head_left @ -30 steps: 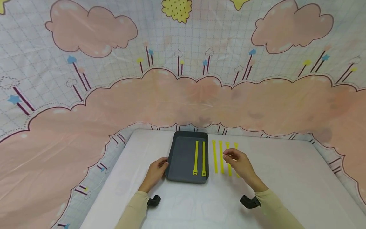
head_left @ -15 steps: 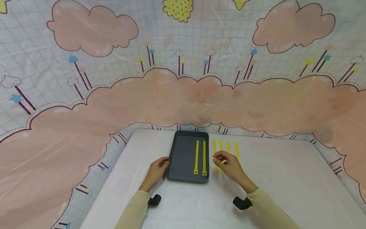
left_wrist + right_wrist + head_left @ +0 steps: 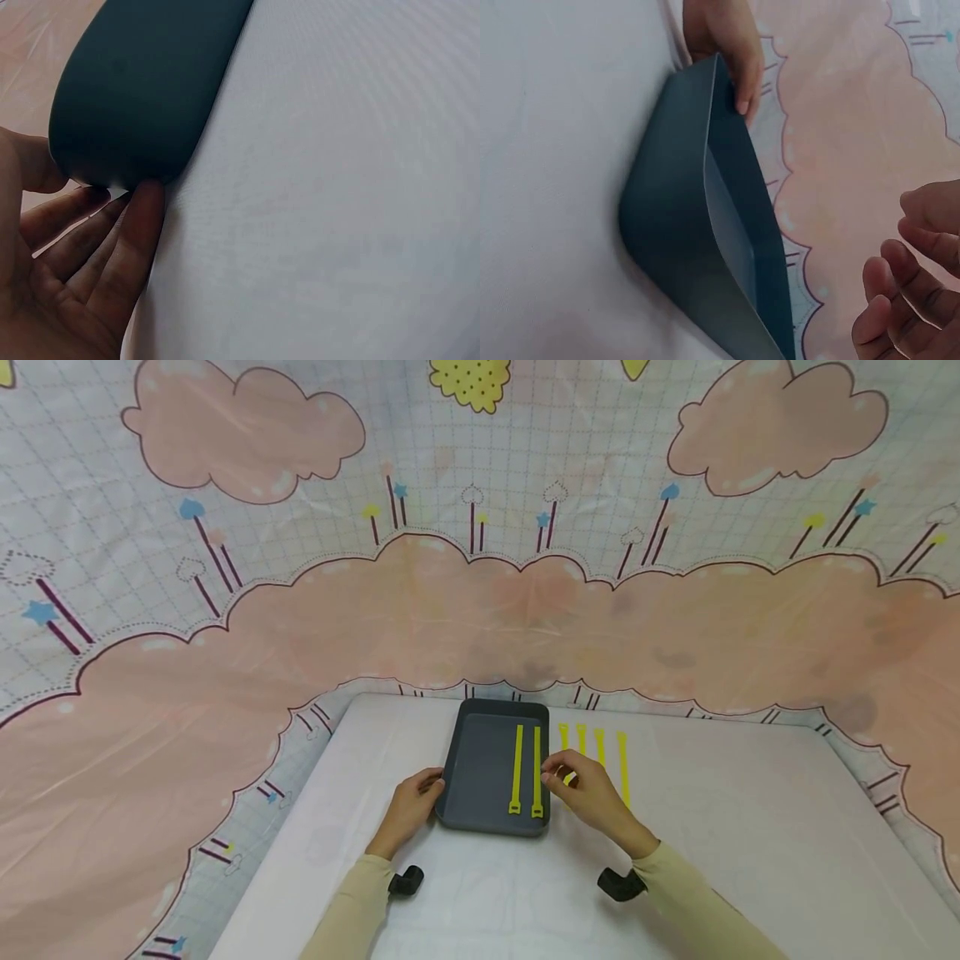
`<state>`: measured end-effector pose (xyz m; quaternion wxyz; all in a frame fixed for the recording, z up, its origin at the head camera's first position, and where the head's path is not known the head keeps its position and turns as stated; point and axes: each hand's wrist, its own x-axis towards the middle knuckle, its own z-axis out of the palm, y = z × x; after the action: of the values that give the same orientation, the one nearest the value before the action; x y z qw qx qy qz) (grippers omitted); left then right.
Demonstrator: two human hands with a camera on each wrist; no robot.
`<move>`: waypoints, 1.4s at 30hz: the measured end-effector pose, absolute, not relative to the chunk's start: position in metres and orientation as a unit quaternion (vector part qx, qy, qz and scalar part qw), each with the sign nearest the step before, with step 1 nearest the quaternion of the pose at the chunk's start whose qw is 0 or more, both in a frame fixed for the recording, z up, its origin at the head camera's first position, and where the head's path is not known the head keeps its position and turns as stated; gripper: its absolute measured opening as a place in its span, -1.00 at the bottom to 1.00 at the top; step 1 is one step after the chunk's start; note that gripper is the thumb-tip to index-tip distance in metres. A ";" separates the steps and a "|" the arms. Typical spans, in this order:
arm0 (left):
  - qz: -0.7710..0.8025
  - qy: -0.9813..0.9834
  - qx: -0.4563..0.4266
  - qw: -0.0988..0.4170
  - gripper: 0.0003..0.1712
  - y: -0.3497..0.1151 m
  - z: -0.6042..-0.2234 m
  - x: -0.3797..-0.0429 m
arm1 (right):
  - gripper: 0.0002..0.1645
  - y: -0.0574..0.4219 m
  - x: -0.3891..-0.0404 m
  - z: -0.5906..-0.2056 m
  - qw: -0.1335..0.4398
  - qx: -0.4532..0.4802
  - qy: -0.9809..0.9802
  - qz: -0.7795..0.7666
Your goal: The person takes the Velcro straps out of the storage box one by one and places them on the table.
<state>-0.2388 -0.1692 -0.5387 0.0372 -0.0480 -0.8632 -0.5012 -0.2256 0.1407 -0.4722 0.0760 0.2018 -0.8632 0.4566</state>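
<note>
A dark grey rectangular tray (image 3: 480, 760) lies on the white table, with two yellow slotted-end cable straps, the left strap (image 3: 517, 768) and the right strap (image 3: 537, 768), side by side in its right half. My left hand (image 3: 408, 806) grips the tray's left edge; the right wrist view shows part of that hand (image 3: 727, 37) over the rim. Just beyond the tray's right wall hovers my right hand (image 3: 588, 789), fingers loosely bent. Nothing shows between its thumb and fingertips in the right wrist view. It partly covers several more yellow straps, including the rightmost strap (image 3: 623, 760).
The white table (image 3: 750, 827) extends to the right of the straps and in front of the tray. A cloth backdrop (image 3: 525, 618) with pink cloud prints rises behind it. Each wrist carries a black camera mount, such as the right camera mount (image 3: 621, 884).
My right hand has moved left from over the loose straps to beside the tray's right wall, its fingers staying loosely bent. The left hand and tray stay put.
</note>
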 end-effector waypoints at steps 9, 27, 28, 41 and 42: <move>-0.507 -0.861 -0.037 0.027 -0.63 -0.169 -0.538 -0.238 | -0.85 0.127 -0.230 -0.473 0.083 0.266 -0.882 0.379; -0.506 -0.862 -0.035 0.021 -0.63 -0.169 -0.535 -0.237 | -0.70 0.112 -0.249 -0.481 0.120 0.361 -0.910 0.166; -0.506 -0.862 -0.034 0.020 -0.63 -0.169 -0.535 -0.237 | -0.70 0.112 -0.250 -0.482 0.124 0.366 -0.909 0.158; -0.498 -0.866 -0.036 0.023 -0.62 -0.170 -0.537 -0.237 | -0.67 0.103 -0.270 -0.484 0.136 0.388 -0.910 0.048; -0.499 -0.866 -0.034 0.022 -0.62 -0.170 -0.537 -0.237 | -0.67 0.102 -0.272 -0.485 0.138 0.388 -0.910 0.039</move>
<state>-0.2371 -0.1695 -0.5374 0.0224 -0.0342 -0.8659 -0.4985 -0.2721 0.1022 -0.4846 0.1377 0.3882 -0.9104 0.0394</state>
